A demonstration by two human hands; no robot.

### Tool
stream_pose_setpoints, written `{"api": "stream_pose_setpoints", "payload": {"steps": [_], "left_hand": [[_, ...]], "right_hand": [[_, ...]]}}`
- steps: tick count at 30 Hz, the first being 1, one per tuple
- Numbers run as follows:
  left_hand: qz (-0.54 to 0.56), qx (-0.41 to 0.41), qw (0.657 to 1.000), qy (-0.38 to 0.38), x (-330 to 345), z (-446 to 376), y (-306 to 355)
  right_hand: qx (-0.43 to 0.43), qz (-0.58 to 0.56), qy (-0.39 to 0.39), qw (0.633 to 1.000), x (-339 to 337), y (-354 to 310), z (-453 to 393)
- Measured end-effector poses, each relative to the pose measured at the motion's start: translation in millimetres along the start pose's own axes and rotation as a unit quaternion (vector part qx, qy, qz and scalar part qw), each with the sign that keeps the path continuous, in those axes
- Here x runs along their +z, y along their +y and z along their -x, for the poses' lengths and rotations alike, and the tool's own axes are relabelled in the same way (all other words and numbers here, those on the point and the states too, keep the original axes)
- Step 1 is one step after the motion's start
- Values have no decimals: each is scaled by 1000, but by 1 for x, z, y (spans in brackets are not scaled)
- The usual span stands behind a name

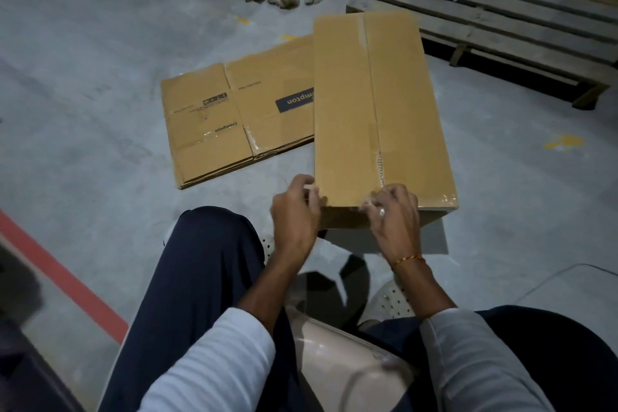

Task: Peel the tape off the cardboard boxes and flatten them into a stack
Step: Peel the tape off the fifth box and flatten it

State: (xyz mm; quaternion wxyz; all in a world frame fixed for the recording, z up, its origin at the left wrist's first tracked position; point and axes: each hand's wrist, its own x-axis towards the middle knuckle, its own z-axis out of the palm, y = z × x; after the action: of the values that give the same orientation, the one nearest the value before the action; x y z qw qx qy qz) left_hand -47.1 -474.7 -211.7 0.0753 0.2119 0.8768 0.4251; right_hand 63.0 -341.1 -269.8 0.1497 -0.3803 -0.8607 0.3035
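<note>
Closed tan box [374, 110], clear tape [369, 77] along its seam

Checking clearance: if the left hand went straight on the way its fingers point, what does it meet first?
The left hand points right, at the near left corner of the upright brown cardboard box, and its fingertips look already on that corner, so it likely meets the box first.

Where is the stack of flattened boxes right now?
In the head view, the stack of flattened boxes lies on the floor left of centre, its right end hidden behind the upright box being worked on.
</note>
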Motion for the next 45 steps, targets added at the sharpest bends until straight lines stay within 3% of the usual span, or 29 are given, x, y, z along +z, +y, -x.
{"api": "stream_pose_setpoints", "payload": {"steps": [2,4,7,11,14,17,22,25,27,28,29,31,32,34,40,43,45], "left_hand": [[-121,56,991,-33,0,-10,-11],[-225,97,958,-150,10,-12,-16],[-270,96,925,-251,29,-7,-32],[-225,61,951,-203,37,-7,-40],[-227,65,956,-172,38,-11,-34],[-247,67,950,-179,40,-10,-33],[-282,81,937,-191,46,-10,-29],[-286,75,935,-197,48,-10,-33],[-289,66,934,-200,49,-11,-36],[-289,61,934,-201,50,-12,-37],[-289,59,934,-202,51,-12,-37],[-285,59,934,-206,52,-11,-37],[-281,60,935,-206,52,-10,-37],[-278,62,936,-207,53,-10,-37],[-322,128,915,-206,61,-11,-32],[-315,203,889,-264,69,-11,-31],[-314,209,877,-299,72,-10,-33]], "right_hand": [[20,-12,18,1000,-3,3,-4],[26,-10,25,999,-7,3,-8],[12,-4,22,1000,-8,2,-4],[-5,-64,47,997,-15,-1,2],[81,-197,74,974,-23,-3,4],[240,-364,81,896,-26,-3,9],[395,-581,142,698,-30,2,12],[437,-582,158,668,-31,2,11],[446,-555,144,687,-29,6,10],[437,-521,135,721,-29,9,10],[412,-445,111,787,-31,10,10],[279,-191,36,940,-35,9,11],[199,-74,1,977,-38,6,12],[126,30,-36,991,-42,1,13],[145,38,-86,985,-37,2,19],[109,126,-123,978,-39,0,18],[79,223,-145,961,-34,-4,23]]}}
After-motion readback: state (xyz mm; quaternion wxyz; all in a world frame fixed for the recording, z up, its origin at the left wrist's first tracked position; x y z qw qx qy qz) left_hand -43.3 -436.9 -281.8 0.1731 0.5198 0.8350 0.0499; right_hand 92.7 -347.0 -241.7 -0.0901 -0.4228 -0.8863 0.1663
